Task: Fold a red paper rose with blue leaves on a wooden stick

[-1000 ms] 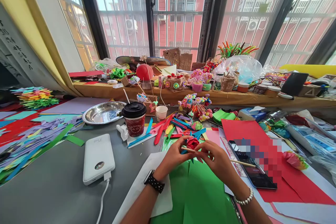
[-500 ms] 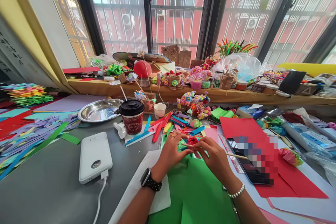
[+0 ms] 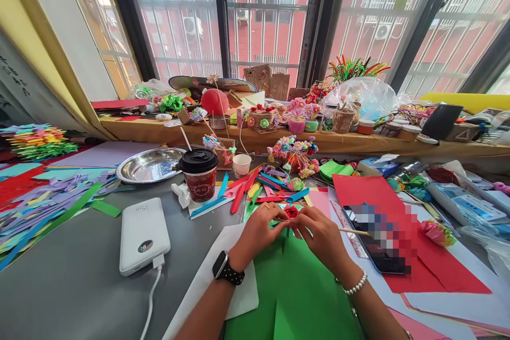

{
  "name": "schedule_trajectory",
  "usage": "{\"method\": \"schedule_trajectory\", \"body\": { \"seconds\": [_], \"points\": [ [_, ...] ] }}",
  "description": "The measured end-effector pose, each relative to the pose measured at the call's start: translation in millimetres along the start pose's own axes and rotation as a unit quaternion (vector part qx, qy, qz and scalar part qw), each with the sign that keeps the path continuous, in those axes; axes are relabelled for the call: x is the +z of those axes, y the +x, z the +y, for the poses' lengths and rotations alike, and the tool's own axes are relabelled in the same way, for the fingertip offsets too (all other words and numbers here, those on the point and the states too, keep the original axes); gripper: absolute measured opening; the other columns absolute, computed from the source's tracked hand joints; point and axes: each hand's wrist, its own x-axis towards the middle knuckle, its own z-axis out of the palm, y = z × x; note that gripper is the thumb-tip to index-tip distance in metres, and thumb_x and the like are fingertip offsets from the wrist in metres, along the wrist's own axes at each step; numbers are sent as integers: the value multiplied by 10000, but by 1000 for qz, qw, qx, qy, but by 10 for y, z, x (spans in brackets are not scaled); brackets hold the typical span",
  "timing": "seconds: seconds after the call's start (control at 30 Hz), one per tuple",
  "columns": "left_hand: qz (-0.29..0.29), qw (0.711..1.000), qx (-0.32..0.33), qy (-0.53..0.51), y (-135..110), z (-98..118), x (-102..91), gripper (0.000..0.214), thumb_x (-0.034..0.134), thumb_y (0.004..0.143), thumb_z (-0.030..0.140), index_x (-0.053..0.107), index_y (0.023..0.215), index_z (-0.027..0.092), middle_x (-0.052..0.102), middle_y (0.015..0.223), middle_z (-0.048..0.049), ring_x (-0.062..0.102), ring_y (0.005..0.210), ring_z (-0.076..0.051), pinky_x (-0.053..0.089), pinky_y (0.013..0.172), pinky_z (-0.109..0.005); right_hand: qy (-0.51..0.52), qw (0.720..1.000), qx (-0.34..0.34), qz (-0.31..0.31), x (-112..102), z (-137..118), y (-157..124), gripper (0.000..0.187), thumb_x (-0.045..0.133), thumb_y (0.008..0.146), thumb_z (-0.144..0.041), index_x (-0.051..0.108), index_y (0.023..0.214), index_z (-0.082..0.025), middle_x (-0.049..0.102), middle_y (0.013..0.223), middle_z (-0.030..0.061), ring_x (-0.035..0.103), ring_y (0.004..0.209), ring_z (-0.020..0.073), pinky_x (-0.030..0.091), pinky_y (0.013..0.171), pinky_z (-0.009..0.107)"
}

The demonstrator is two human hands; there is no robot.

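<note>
The left hand (image 3: pixel 263 228) and right hand (image 3: pixel 322 231) meet fingertip to fingertip, both in a narrow pinch. The left hand holds a red paper flower (image 3: pixel 291 212) at its near side; the right hand grips a thin stick (image 3: pixel 354 231) just beside it, whose far end comes out past the knuckles toward a phone (image 3: pixel 376 252). The fingers hide exactly where flower and stick touch.

The flower is above the far end of a green sheet (image 3: pixel 311 297), which covers the middle of the table (image 3: pixel 79 292). A white sheet (image 3: pixel 247 297) lies partly under the left forearm. To the right, the phone rests on red paper (image 3: pixel 432 271), with a pink paper flower (image 3: pixel 436 232) near it. A white power bank (image 3: pixel 145 234) lies left of the hands. Toward the table's far edge stand a lidded cup (image 3: pixel 201 183) and a small paper cup (image 3: pixel 241 166), with a shiny metal plate (image 3: pixel 147 166) just left of the lidded one. Cut paper strips (image 3: pixel 75 204) heap toward the table's far left corner.
</note>
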Motion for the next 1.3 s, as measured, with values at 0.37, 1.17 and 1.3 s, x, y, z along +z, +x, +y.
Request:
{"method": "schedule_trajectory", "body": {
  "seconds": [0.37, 1.17, 1.3],
  "points": [
    [-19, 997, 9, 79, -13, -52, 45, 92, 526, 760, 207, 612, 786, 186, 610, 786, -21, 522, 774, -164, 400, 693, -272, 16, 999, 31, -42, 6, -31, 3, 115, 486, 793, -174, 585, 743, -206, 571, 727, 17, 531, 700, 144, 413, 591, 231],
    [-62, 991, 54, 105, -15, -3, 77, 79, 529, 756, 180, 607, 767, 185, 603, 795, -33, 518, 790, -180, 381, 688, -280, 185, 954, 200, -127, 14, 55, -2, 169, 528, 755, -293, 657, 687, -205, 663, 675, 3, 589, 627, 153, 426, 576, 250],
    [-61, 991, 53, 103, -15, -11, 86, 73, 536, 751, 175, 607, 758, 185, 597, 779, -30, 519, 780, -177, 383, 680, -275, 183, 954, 201, -130, 13, 30, -3, 167, 523, 758, -284, 651, 681, -210, 661, 664, -7, 579, 601, 149, 415, 552, 249]
  ]
}}
